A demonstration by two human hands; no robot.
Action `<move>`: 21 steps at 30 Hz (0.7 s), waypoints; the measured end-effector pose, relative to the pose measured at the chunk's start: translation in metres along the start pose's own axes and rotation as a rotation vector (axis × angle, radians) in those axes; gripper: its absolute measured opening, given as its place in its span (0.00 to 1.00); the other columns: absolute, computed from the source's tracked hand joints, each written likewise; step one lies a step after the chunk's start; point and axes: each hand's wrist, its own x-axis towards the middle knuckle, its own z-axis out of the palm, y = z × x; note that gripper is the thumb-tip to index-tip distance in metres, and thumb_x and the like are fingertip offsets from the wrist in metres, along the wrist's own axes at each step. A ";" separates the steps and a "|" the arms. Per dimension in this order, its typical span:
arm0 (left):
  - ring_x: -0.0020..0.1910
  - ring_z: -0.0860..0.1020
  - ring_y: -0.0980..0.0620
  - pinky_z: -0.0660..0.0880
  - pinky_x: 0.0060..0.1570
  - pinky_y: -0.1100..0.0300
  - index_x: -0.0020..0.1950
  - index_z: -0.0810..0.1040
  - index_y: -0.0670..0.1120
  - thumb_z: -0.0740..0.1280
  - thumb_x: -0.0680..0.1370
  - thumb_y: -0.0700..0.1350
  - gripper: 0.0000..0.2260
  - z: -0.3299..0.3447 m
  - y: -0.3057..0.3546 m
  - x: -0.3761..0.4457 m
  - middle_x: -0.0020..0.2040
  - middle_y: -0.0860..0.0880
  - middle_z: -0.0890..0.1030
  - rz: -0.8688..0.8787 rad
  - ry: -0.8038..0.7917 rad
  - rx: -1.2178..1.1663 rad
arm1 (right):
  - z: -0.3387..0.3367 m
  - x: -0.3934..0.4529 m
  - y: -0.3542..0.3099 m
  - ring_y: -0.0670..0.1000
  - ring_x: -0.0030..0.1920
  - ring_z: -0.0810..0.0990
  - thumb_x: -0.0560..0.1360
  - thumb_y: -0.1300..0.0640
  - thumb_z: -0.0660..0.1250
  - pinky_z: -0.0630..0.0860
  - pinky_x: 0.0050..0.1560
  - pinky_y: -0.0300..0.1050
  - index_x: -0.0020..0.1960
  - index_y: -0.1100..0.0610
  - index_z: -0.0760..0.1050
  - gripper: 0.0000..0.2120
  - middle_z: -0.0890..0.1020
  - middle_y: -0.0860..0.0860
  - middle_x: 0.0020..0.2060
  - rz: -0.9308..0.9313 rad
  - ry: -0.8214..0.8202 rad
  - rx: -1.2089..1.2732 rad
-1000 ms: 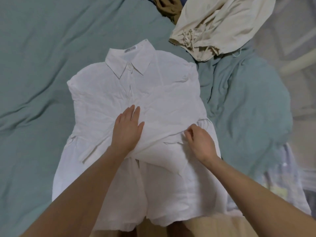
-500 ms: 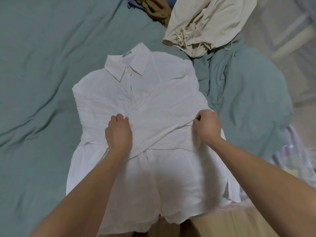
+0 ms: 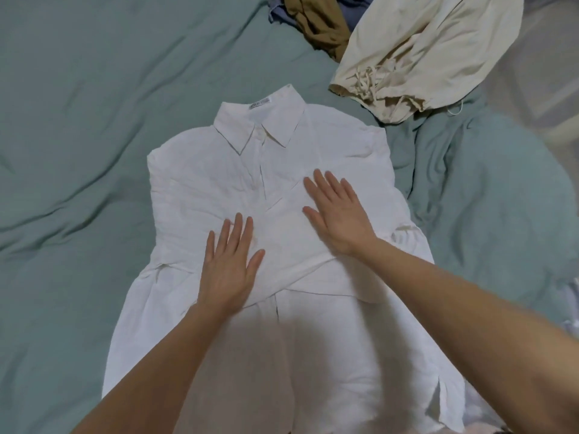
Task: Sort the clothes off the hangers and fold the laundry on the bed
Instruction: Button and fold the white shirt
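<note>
Both hands lie flat on a white collared shirt [image 3: 282,189] spread face-up near the middle of the bed [image 3: 78,120]: the left hand [image 3: 230,264] with fingers straight on the crossed sleeves at the waist, the right hand [image 3: 336,214] palm-down just beside it, higher on the chest. Half a second ago both hands were curled, pinching the sleeve fabric; now the fingers have straightened and pinch nothing. That suggests the sleeves are folded in across the front and are being pressed smooth, leaving the body of the shirt to be folded next. Toward the bed's far right corner a cream garment [image 3: 423,54] lies in a heap, touching a brown garment [image 3: 319,29] beside it, both apparently not yet folded.
</note>
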 end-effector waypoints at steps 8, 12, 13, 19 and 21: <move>0.78 0.46 0.51 0.42 0.76 0.54 0.79 0.45 0.49 0.36 0.78 0.63 0.33 0.007 -0.014 -0.006 0.79 0.50 0.46 -0.079 -0.092 -0.108 | -0.005 -0.001 0.034 0.57 0.74 0.58 0.81 0.48 0.45 0.49 0.75 0.54 0.70 0.65 0.64 0.26 0.64 0.59 0.73 0.253 0.080 0.048; 0.74 0.63 0.46 0.56 0.74 0.51 0.73 0.68 0.43 0.55 0.83 0.52 0.22 -0.021 -0.026 -0.046 0.75 0.44 0.65 -0.205 0.119 -0.245 | -0.012 -0.040 -0.043 0.59 0.70 0.67 0.80 0.50 0.49 0.55 0.74 0.52 0.66 0.63 0.71 0.24 0.72 0.59 0.67 -0.077 0.075 0.193; 0.72 0.66 0.45 0.59 0.73 0.51 0.71 0.71 0.42 0.58 0.82 0.49 0.19 -0.026 -0.035 -0.061 0.73 0.44 0.68 -0.263 0.165 -0.261 | -0.011 -0.047 -0.064 0.59 0.69 0.69 0.80 0.50 0.50 0.57 0.72 0.49 0.66 0.63 0.72 0.23 0.73 0.59 0.66 -0.147 0.052 0.214; 0.62 0.72 0.41 0.69 0.61 0.50 0.68 0.71 0.42 0.65 0.79 0.49 0.19 -0.042 -0.091 -0.161 0.64 0.42 0.72 -0.710 0.146 -0.391 | 0.008 -0.062 -0.177 0.56 0.57 0.74 0.81 0.56 0.58 0.69 0.56 0.48 0.63 0.60 0.73 0.14 0.77 0.55 0.57 -0.314 -0.088 0.312; 0.60 0.73 0.43 0.69 0.59 0.53 0.67 0.72 0.43 0.66 0.78 0.52 0.20 -0.037 -0.102 -0.192 0.62 0.43 0.74 -0.722 0.069 -0.432 | 0.020 -0.058 -0.210 0.56 0.55 0.74 0.81 0.54 0.57 0.70 0.53 0.51 0.60 0.60 0.73 0.13 0.77 0.56 0.54 -0.255 -0.128 0.311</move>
